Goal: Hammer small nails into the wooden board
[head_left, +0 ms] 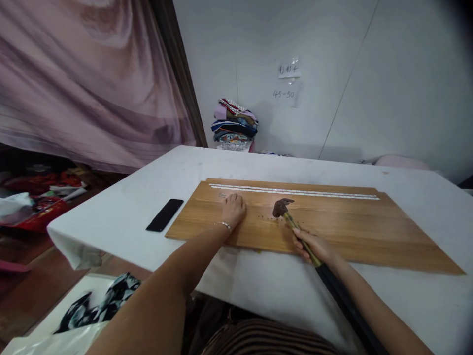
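A wooden board point(347, 231) lies flat on the white table, with a row of small nails point(263, 217) along its middle. My right hand point(312, 245) is closed around the handle of a claw hammer point(284, 207), whose rusty head is over the board beside the row. My left hand point(233, 209) rests on the board left of the row, its fingers curled together. Their tips point down and away, so anything in them is hidden. A few loose nails point(222, 195) lie just beyond this hand, to its left.
Two white measuring strips point(295, 192) run along the board's far edge. A black phone point(164, 215) lies on the white table point(148, 182) left of the board. Folded cloths point(235, 125) are stacked by the wall. A pink curtain point(92, 84) hangs at the left.
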`<state>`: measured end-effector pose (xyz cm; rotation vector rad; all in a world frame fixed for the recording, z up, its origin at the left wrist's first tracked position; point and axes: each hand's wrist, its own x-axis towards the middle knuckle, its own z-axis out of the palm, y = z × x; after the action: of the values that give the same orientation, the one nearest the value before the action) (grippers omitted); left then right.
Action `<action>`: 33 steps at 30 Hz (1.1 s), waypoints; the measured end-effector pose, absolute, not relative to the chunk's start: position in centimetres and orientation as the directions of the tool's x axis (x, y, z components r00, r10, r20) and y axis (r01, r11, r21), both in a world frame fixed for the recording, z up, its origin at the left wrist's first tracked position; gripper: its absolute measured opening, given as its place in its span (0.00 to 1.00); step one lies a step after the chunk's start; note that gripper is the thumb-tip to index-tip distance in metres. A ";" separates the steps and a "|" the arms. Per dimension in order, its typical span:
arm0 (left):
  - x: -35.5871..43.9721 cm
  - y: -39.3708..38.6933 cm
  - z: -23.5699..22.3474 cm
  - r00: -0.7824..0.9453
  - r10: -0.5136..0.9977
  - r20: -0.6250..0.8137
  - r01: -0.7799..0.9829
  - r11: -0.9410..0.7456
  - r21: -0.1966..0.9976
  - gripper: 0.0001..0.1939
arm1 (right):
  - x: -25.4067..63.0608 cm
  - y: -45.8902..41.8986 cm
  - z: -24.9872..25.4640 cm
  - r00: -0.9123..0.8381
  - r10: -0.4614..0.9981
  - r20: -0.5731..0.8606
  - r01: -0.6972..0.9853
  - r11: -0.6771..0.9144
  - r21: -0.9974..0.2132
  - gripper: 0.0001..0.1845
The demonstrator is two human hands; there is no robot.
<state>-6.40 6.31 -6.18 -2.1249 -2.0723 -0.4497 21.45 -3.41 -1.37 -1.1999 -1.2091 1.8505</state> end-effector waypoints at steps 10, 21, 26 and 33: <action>-6.6 6.4 -6.3 0.030 0.949 0.313 0.991 -0.068 0.112 0.11 | 19.3 -3.2 -1.1 -0.383 0.848 -0.366 -0.004 -0.398 -0.917 0.26; -6.5 6.5 -6.4 0.023 0.950 0.311 0.992 -0.060 0.111 0.11 | 20.0 -3.4 -2.6 -0.386 0.873 -0.298 -0.017 -0.330 -0.944 0.25; -6.4 6.4 -6.3 0.013 0.950 0.312 0.994 -0.045 0.096 0.13 | 20.1 -3.3 -2.8 -0.422 0.854 -0.303 -0.006 -0.337 -0.941 0.26; -6.3 6.2 -5.9 0.006 0.954 0.299 0.994 -0.037 0.101 0.13 | 20.1 -3.4 -2.9 -0.424 0.859 -0.288 -0.028 -0.330 -0.944 0.25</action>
<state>-6.27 6.24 -5.95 -2.1240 -2.0777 -0.4332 20.14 -3.42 -2.93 -1.1315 -1.2676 1.8201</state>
